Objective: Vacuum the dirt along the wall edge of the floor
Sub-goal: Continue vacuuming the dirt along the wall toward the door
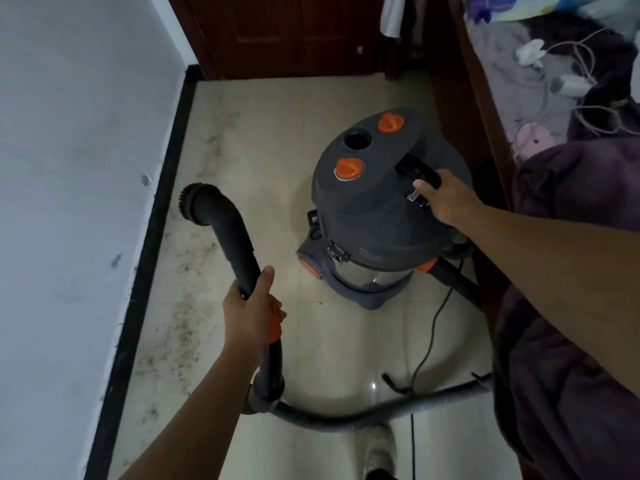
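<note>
A grey canister vacuum (374, 216) with orange knobs stands on the pale tiled floor. My right hand (446, 197) grips the black carry handle (417, 168) on its lid. My left hand (251, 308) holds the black curved wand (228, 233) near its orange collar. The round brush nozzle (188, 200) at the wand's tip is raised off the floor and points toward the wall. Dark specks of dirt (180, 327) lie scattered on the tiles along the black baseboard (149, 237).
The white wall (69, 168) runs down the left. A grey ribbed hose (381, 412) loops across the floor in front of me, with a thin power cord (433, 334) beside it. A dark wooden door (294, 36) closes the far end. A bed with purple bedding (568, 306) crowds the right.
</note>
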Motion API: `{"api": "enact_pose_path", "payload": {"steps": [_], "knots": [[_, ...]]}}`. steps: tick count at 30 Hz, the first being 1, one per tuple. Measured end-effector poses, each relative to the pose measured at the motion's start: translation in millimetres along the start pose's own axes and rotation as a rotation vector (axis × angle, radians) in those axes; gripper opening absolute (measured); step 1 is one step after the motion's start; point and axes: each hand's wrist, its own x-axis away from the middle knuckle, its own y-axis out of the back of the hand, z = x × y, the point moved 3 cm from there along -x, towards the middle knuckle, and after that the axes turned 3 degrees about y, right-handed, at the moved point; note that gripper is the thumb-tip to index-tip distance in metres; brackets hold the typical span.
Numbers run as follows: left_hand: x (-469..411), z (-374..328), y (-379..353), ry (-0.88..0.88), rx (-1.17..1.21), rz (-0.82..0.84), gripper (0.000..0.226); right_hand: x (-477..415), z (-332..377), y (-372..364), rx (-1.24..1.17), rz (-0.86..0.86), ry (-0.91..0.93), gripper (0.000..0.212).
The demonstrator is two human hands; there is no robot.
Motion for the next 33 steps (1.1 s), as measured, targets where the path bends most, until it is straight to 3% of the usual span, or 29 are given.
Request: {"api": "enact_pose_path", "payload": {"steps": [3,5,6,7,9,11,14,18,20,29,33], "knots": [[5.4,-18.6,27.3,-0.031,0.01,-0.061,0.027,47.0,27.3,-9.6,0.211,-0.168,0.029,0.063],[9.5,-29.1,53.6,-0.04,0.033,-0.092,0.023,99.9,58.2,-36.0,0.217,-0.25,0.261,0.061],[11.7,-32.9,68.9,-0.038,0.057,-0.104,0.02,129.9,74.7,-56.1,0.158,-0.207,0.378,0.057],[13.8,-35.8,85.0,-0.034,0.085,-0.116,0.018,160.3,90.8,-79.3,0.057,-0.076,0.449,0.051],[18.1,-38.7,120.1,-0.022,0.144,-0.142,0.015,224.5,120.4,-132.7,-0.143,0.378,0.417,0.045],[23.6,-37.2,159.5,-0.015,0.218,-0.163,0.013,292.4,147.2,-180.3,-0.257,0.78,0.348,0.061],[34.3,-25.6,222.3,0.001,0.333,-0.169,0.015,373.0,181.0,-235.6,-0.249,0.988,0.378,0.081],[53.8,9.5,301.8,0.036,0.473,-0.144,0.017,448.9,213.7,-284.1,-0.195,0.917,0.455,0.042],[65.8,35.5,339.8,0.032,0.491,-0.155,0.016,482.9,221.4,-303.9,-0.139,0.894,0.504,0.033],[104.8,154.2,442.7,0.206,0.461,-0.14,0.024,588.0,209.9,-355.4,0.163,0.868,0.536,0.034],[125.0,187.6,465.0,0.146,0.237,-0.254,0.058,628.4,190.1,-362.4,0.266,0.841,0.535,0.039]]}}
